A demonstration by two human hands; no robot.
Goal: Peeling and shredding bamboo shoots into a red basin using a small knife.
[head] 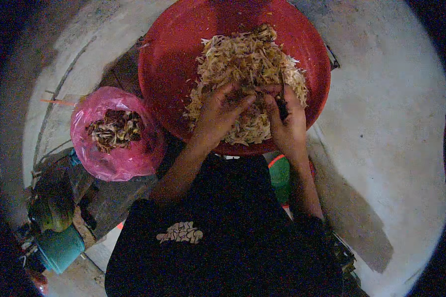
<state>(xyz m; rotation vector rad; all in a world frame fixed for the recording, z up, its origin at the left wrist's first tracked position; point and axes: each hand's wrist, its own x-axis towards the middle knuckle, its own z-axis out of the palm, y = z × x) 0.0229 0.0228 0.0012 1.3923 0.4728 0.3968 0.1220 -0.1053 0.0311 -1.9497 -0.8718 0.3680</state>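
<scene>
Before me is a wide red plastic basin (167, 70), holding a broad heap of pale, yellowish-brown shredded material (241, 61). Over the near half of the heap, my left hand (221, 107) and my right hand (288, 109) are close together, with bent fingers and thumbs pointing towards each other. Blur and dim light hide what lies between the fingertips. Along my right palm runs a narrow dark patch; I cannot tell whether it is a held tool or shadow.
Left of the basin, a pink plastic bag (115, 163) stands open with brown scraps (115, 130) inside. A teal plastic container (61, 247) is at lower left. Something green with an orange rim (280, 174) shows beneath my right forearm. Pale concrete floor (379, 111) extends to the right.
</scene>
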